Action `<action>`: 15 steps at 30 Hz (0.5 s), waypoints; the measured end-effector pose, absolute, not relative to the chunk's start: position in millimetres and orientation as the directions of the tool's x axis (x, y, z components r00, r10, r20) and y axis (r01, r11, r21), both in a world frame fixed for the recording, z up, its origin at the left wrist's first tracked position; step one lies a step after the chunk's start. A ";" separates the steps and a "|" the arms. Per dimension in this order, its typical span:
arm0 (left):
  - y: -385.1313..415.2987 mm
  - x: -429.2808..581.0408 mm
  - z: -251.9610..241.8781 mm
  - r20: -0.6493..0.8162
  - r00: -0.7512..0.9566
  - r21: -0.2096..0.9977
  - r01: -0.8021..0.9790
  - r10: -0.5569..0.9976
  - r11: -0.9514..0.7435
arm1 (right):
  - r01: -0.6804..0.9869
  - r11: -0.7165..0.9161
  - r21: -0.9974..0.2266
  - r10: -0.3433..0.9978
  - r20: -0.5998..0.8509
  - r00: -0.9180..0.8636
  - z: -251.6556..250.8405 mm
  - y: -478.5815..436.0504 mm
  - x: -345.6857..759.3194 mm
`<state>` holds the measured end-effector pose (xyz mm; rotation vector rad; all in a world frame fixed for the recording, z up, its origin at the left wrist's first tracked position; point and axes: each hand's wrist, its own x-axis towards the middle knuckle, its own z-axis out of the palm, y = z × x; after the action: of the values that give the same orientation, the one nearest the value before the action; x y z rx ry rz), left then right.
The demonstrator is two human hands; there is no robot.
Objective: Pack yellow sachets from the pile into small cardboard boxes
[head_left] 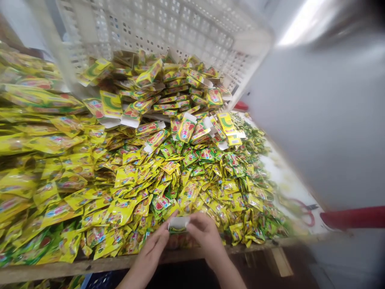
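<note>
Near the table's front edge, a small carton [178, 222] with a white flap on top is held between my two hands. My left hand [157, 242] grips its left end. The fingers of my right hand [205, 235] are closed on its right end. Whether anything is inside the carton does not show. Just beyond my hands lies a thick heap of small yellow and green sachets [126, 176]. Behind the heap, yellow-green cartons with white flaps, such as one carton [185, 127], spill from a tilted white crate [180, 28].
Larger yellow packets [57, 142] cover the left side. Red-handled scissors [308, 214] lie at the right on the white tabletop [279, 170], near a blurred red object [355, 218]. A grey wall [325, 120] borders the right. The wooden table edge [111, 263] runs along the front.
</note>
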<state>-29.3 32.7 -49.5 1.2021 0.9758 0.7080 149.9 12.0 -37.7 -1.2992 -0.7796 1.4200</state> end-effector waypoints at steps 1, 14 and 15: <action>33.0 -29.9 -48.6 -0.257 0.446 0.963 0.048 0.857 0.265 | -0.269 -0.299 -0.915 0.935 -0.337 0.106 -39.4 13.4 147.8; 56.2 -35.4 -48.8 -0.261 0.292 0.964 0.128 0.920 0.233 | 0.062 0.012 -0.998 0.989 0.021 0.148 -26.7 28.9 140.5; 55.3 -34.7 -50.0 -0.239 0.279 0.969 0.136 0.930 0.208 | 0.049 -0.014 -0.999 0.985 -0.006 0.170 -29.9 28.5 140.5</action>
<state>-34.7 55.3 -50.0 1.2395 1.1603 0.7741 140.5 28.5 -29.9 -1.3294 -1.1133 1.0652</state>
